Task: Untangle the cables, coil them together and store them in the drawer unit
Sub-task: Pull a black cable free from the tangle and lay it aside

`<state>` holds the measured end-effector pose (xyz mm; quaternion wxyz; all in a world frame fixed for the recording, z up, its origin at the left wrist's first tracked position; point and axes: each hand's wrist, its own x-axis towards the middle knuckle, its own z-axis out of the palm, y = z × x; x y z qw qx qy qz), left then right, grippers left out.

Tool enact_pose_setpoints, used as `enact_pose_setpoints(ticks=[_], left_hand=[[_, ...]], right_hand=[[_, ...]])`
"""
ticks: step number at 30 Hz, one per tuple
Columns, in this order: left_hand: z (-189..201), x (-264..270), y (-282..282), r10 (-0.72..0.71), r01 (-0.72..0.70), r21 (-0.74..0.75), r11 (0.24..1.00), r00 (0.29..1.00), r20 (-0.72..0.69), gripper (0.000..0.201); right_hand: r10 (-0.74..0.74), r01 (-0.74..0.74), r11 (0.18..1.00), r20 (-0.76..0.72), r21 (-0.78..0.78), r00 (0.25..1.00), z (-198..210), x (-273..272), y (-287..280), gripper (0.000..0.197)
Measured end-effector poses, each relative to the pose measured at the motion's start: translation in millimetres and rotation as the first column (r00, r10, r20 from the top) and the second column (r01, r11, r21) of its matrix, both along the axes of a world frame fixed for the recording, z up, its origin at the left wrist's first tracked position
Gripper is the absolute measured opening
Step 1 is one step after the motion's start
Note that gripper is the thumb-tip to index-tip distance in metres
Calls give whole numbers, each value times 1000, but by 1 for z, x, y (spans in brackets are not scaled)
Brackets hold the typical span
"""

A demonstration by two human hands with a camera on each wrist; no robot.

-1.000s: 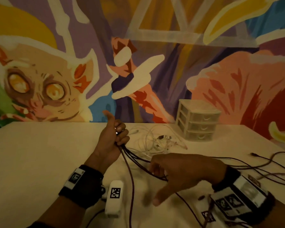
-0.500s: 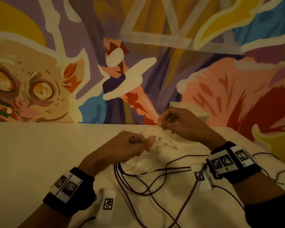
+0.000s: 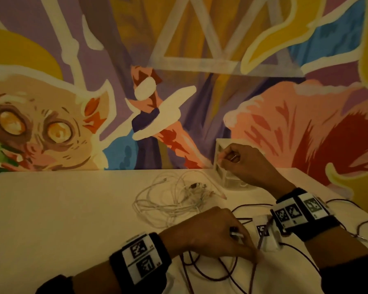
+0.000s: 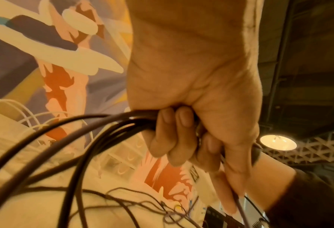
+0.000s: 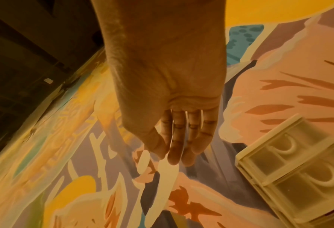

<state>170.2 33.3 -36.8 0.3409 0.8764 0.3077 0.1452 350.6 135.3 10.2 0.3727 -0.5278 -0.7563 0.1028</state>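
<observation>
Head view: my left hand (image 3: 208,232) grips the dark cables (image 3: 217,272) low over the table (image 3: 51,209); the white cables (image 3: 174,198) lie tangled beyond.

Left wrist: fingers (image 4: 170,135) clench the dark bundle.

Right wrist: my right hand (image 5: 170,108) hangs relaxed, holding nothing, beside the drawer unit (image 5: 299,174).

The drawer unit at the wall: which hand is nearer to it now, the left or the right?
Right. The right hand is raised directly in front of the drawer unit. The left hand is lower and nearer the person, gripping the dark cables.
</observation>
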Motion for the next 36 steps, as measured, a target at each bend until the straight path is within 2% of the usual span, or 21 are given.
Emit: enact_pose_setpoints(ticks=[2,3,6,8,10,11,12,13,15,16,17,18,19,22,23,24,26,28,32,34,36], left_hand=[[4,-9,21,81,-79,110,991,997,-7,22],[5,-18,37,190,-189,162,969,982,10,24],[1,-53,85,531,-537,193,821,843,82,45],[-10,-69,100,595,-589,188,786,803,30,68],[-13,-75,95,603,-598,178,782,797,28,73],[-9,-76,90,606,-615,122,779,789,104,71],[-3,-77,86,615,-633,-1,774,753,234,67],[5,-77,84,624,-613,-168,772,679,387,61],[26,-79,78,628,-460,-436,774,471,619,54],[36,-80,75,629,-391,-497,774,389,673,52],[45,-78,72,613,-338,-515,787,346,710,51],[52,-76,69,582,-292,-505,812,345,736,52],[59,-74,65,546,-263,-479,838,373,750,53],[85,-80,54,483,-298,-381,875,510,712,56],[93,-90,53,488,-338,-355,872,521,701,56],[99,-101,53,506,-380,-346,858,503,701,55],[105,-124,57,550,-413,-385,825,435,713,56],[102,-135,64,585,-422,-427,800,388,712,57],[105,-137,74,577,-481,-385,787,356,735,58],[118,-148,79,569,-502,-382,776,295,768,58],[133,-167,82,583,-562,-397,725,195,789,57]], right_hand=[[3,-3,1000,27,-8,1000,4,11,-6,2],[4,-4,1000,46,-10,999,7,17,-9,1],[2,0,1000,91,-24,996,13,37,-22,2],[28,-26,999,80,-33,996,12,45,-29,5],[69,-66,997,87,-40,994,5,43,-36,6],[95,-91,995,104,-47,990,0,37,-40,10],[129,-122,991,126,-63,984,-5,30,-45,21],[169,-156,983,158,-91,973,-9,20,-51,37],[279,-236,953,246,-190,928,-17,-6,-65,79],[325,-255,934,294,-251,899,-20,-22,-71,98],[363,-259,914,347,-312,865,-24,-38,-75,114],[397,-264,897,381,-355,835,-29,-55,-78,121],[424,-281,882,379,-378,822,-34,-70,-77,114],[488,-410,851,208,-328,848,-41,-94,-62,37],[474,-413,844,117,-344,873,-38,-92,-54,34],[437,-394,844,40,-365,899,-30,-86,-48,41],[377,-349,873,17,-342,926,-9,-70,-40,52],[379,-325,902,158,-286,912,8,-57,-28,58],[308,-242,950,444,-200,842,24,-35,0,58],[205,-176,979,559,-106,803,32,-8,10,48],[74,-46,997,641,-59,764,40,34,20,39]])
